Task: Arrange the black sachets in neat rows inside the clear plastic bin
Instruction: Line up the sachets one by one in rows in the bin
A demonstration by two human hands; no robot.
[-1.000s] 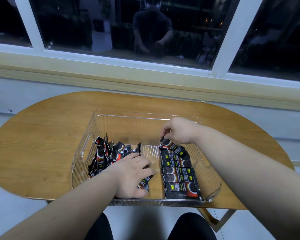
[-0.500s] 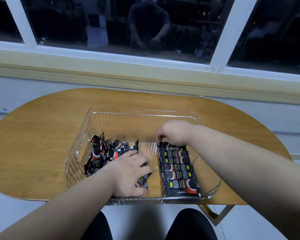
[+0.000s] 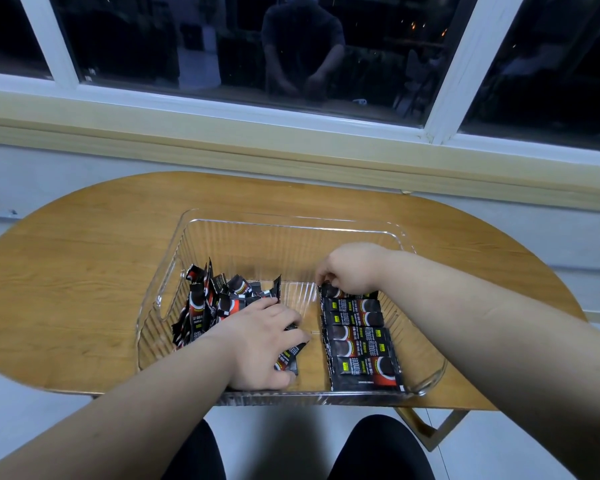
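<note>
- Down it goes: the far sachet [image 3: 340,293], tilted up a second ago, now lies flat at the far end of the row [image 3: 357,337].
- One row stands stacked along the right side of the bin [image 3: 291,216], near wall to mid-floor.
- Plenty is left: a jumbled heap [image 3: 215,299] fills the left side, some sachets on edge, and the strip between heap and row is bare.
- Right hand [image 3: 352,268] reaches in from the right, wrist bent down, fingertips pinching the far sachet's far edge.
- Left hand [image 3: 260,344] lies palm-down by the near wall, fingers and thumb curled round a loose sachet [image 3: 288,360], likely next in line.
</note>
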